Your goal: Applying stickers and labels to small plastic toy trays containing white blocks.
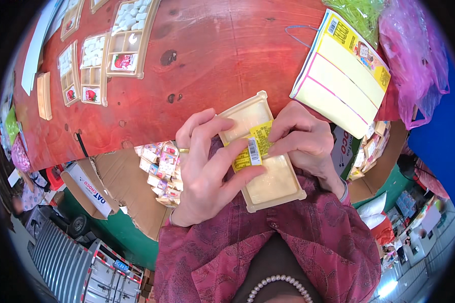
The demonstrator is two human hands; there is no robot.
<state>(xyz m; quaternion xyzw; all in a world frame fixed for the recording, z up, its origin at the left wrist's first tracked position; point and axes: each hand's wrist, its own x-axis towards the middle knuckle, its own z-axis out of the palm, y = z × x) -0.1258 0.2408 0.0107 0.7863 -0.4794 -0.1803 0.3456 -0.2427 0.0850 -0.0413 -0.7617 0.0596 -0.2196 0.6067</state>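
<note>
A shallow beige plastic tray is tilted in front of my chest, its flat side toward me. Across its middle lies a yellow label with a barcode. My left hand grips the tray from the left, its thumb and a finger pressing on the label near the barcode. On the other side, my right hand is closed, with thumb and fingertips pinched at the label's right end by the tray's edge. The tray's underside is hidden from this view.
A stack of label sheets lies at right on the red table, near a pink plastic bag. Several trays with white pieces are at far left. Cardboard boxes of small packs stand below the table edge.
</note>
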